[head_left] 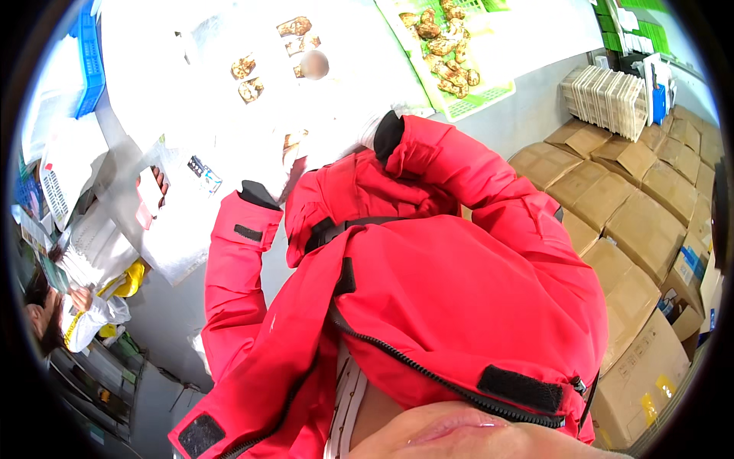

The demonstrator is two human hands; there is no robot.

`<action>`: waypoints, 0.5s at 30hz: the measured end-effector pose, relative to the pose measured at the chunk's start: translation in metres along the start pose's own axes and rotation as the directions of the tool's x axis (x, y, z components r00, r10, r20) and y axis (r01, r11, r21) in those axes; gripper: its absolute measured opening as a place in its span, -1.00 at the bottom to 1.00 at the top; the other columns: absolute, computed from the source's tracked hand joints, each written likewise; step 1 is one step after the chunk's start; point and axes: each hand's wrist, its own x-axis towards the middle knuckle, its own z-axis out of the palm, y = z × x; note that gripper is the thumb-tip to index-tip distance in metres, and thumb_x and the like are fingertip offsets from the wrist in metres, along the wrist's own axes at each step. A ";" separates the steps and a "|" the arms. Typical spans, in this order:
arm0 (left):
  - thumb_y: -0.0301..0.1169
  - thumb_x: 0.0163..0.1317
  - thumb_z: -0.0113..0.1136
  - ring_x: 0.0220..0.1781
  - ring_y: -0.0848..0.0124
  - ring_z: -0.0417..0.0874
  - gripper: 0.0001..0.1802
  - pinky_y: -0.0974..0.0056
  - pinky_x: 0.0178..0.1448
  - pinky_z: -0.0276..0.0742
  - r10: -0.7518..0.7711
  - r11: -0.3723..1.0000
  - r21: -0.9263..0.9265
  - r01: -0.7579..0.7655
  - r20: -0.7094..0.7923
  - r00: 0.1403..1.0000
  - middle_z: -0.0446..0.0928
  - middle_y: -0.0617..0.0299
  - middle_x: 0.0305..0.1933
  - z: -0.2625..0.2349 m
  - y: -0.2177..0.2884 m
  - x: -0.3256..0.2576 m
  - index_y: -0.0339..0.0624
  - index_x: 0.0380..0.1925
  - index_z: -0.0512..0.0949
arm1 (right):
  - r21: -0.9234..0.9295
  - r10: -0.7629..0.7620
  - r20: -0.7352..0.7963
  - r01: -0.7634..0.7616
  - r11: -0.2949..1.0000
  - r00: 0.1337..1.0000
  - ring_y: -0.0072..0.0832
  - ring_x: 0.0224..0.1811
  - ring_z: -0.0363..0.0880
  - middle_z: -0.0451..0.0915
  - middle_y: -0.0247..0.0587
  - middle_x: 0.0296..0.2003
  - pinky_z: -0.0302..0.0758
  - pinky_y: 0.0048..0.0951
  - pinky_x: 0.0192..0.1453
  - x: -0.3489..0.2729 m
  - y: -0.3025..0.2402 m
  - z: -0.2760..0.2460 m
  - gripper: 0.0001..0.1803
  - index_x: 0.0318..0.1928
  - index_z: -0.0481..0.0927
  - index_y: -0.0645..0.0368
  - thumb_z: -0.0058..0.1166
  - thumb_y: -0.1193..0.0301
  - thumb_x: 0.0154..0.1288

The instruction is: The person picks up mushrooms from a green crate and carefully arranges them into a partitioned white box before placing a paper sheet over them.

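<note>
Together, hands (pixel 289 177) (pixel 336 144) at brown piece (pixel 295 140), tabletop (pixel 359 80) edge near, basket (pixel 474 106) apart

From where I stand, someone in a red jacket (pixel 451 283) is bent to a glaringly lit white counter (pixel 153 92). The left hand (pixel 278 182) and right hand (pixel 340 144) come close together at upper centre, beside a mottled brown piece (pixel 295 141); glare hides their grip. More brown pieces (pixel 251 90) lie above them. At upper right of centre, a light-green basket (pixel 459 112) holds a heap of similar lumps (pixel 451 53). Brown cartons (pixel 646 229) crowd the right side, pale stacked trays (pixel 604 99) above. Another person (pixel 88 315) shows at lower left.
</note>
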 end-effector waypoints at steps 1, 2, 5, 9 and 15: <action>-0.18 0.05 0.13 0.11 0.00 0.35 -0.50 -0.23 0.26 -0.02 -0.023 0.997 -0.068 0.022 -0.003 1.000 0.44 0.08 -0.02 0.011 -0.005 -0.001 -0.13 0.00 0.39 | -0.011 -0.002 -0.096 0.001 1.000 0.995 -0.25 -0.06 0.43 0.47 -0.13 -0.06 0.33 -0.31 0.08 0.000 0.001 -0.015 -0.67 -0.05 0.50 0.05 -0.17 0.34 0.18; -0.16 0.05 0.12 0.10 -0.01 0.35 -0.50 -0.22 0.26 -0.02 -0.066 0.989 -0.131 0.064 -0.007 0.998 0.44 0.08 -0.02 0.011 -0.004 -0.001 -0.13 -0.01 0.40 | -0.022 -0.026 -0.190 0.022 1.000 0.981 -0.26 -0.09 0.44 0.49 -0.13 -0.09 0.33 -0.32 0.07 0.001 -0.001 -0.025 -0.67 -0.07 0.51 0.05 -0.17 0.32 0.17; -0.23 0.03 0.15 -0.03 0.12 0.43 -0.58 -0.11 0.12 0.16 0.082 0.996 0.050 -0.077 -0.108 0.991 0.47 0.12 -0.09 -0.014 0.007 0.011 -0.14 -0.10 0.45 | 0.660 0.123 -0.322 0.130 0.740 0.939 -0.27 -0.28 0.50 0.54 -0.13 -0.31 0.44 -0.34 -0.15 -0.004 0.005 -0.040 -0.75 -0.21 0.56 0.07 0.00 0.41 0.04; -0.18 0.04 0.13 -0.02 0.09 0.42 -0.62 -0.13 0.21 0.06 0.032 0.999 0.018 -0.030 -0.097 0.995 0.46 0.13 -0.12 0.004 -0.003 0.008 -0.14 -0.16 0.48 | 0.529 0.515 -0.552 -0.202 0.824 0.656 -0.27 -0.24 0.52 0.54 -0.09 -0.27 0.45 -0.40 -0.12 -0.029 0.094 -0.039 -0.67 -0.13 0.51 0.24 0.14 0.42 0.05; -0.16 0.01 0.14 0.03 0.20 0.39 -0.62 -0.16 0.24 0.01 0.036 0.999 0.021 -0.033 -0.134 0.990 0.45 0.17 -0.11 -0.002 0.001 0.008 -0.08 -0.17 0.48 | 0.686 0.943 -0.056 -0.674 0.275 0.328 -0.13 0.04 0.41 0.44 0.13 -0.01 0.32 -0.24 0.12 -0.054 0.248 0.005 -0.20 0.14 0.31 0.35 0.12 0.00 0.02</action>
